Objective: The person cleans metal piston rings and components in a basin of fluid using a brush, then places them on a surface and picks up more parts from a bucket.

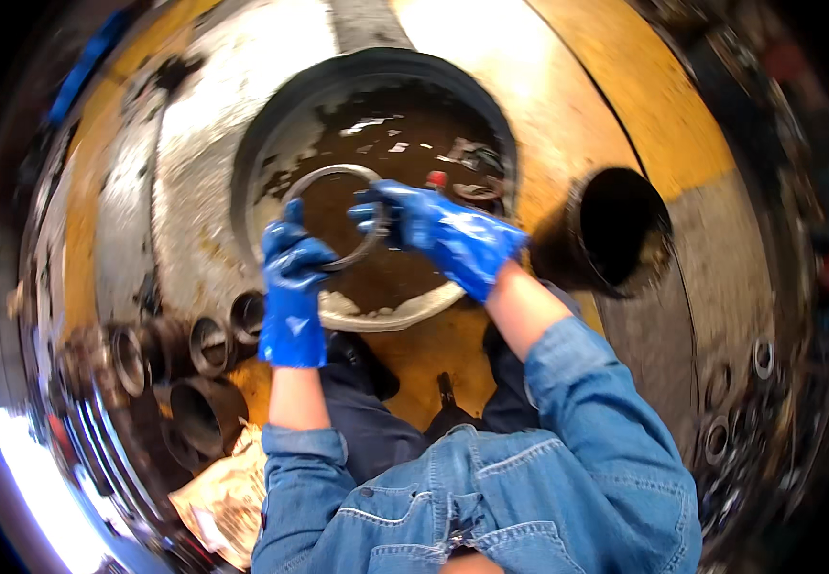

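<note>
A thin grey metal ring (334, 170) is held up over a big round basin (250, 134) of dark brown liquid. My left hand (292, 263), in a blue rubber glove, grips the ring's left side. Its right side is in the closed fingers of my right hand (434, 225), gloved the same way. Something dark shows by the right fingers; I cannot make out what it is. Just beyond the right hand, a small red-topped item (436, 179) and blurred pieces lie at the basin's right side.
Right of the basin stands a dark, open-topped cylinder (567, 239). Several metal sleeves (212, 346) lie at left, near a crumpled brown paper sack (228, 502). Loose rings (763, 358) lie at far right. The floor (663, 105) has worn yellow paint.
</note>
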Demonstrator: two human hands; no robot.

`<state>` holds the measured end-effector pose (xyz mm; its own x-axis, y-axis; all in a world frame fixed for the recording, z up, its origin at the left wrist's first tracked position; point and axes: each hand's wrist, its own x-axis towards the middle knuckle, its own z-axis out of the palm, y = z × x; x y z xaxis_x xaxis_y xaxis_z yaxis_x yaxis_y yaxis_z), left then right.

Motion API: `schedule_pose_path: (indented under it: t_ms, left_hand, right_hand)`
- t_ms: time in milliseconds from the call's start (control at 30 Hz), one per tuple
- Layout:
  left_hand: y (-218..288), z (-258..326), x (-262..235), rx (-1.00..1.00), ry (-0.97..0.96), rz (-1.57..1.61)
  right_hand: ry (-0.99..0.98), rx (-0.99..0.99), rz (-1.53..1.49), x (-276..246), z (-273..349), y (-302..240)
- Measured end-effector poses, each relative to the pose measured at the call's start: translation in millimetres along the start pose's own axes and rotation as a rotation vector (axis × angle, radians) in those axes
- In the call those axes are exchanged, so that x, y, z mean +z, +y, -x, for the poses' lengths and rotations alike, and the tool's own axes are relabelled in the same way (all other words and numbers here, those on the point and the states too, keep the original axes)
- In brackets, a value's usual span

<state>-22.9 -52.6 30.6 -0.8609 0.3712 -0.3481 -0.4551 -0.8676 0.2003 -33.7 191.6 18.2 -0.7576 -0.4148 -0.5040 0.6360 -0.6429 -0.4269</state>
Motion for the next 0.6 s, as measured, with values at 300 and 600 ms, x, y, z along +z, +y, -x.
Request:
schedule_pose_path:
  t_ms: [300,600]
  left_hand:
    - [28,-26,-51,-0.157,0.046,-0.513]
    - [-44,-10,-11,-0.002,0.469,-1.023]
  right_hand:
    - [-0.012,-0.439,0.441,27,48,-22]
    - [0.172,-0.399,0.588,28,95,-46]
